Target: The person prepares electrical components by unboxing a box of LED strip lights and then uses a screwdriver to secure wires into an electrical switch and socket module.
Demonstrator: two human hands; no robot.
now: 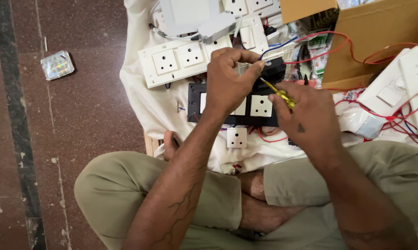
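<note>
Head view. The left hand [227,83], wrist bent and knuckles up, closes its fingers around a small black module [273,70] held above a black switch plate [195,103] carrying white sockets. The right hand [306,115], palm down just beside it, pinches a yellow-handled screwdriver [283,95] whose tip points at the module. A loose white socket [236,137] lies below the plate on white cloth [144,99]. A brown cardboard box [375,37] stands at upper right, red wires [352,51] trailing across it. A shiny square packet [57,65] lies on the floor, well apart.
</note>
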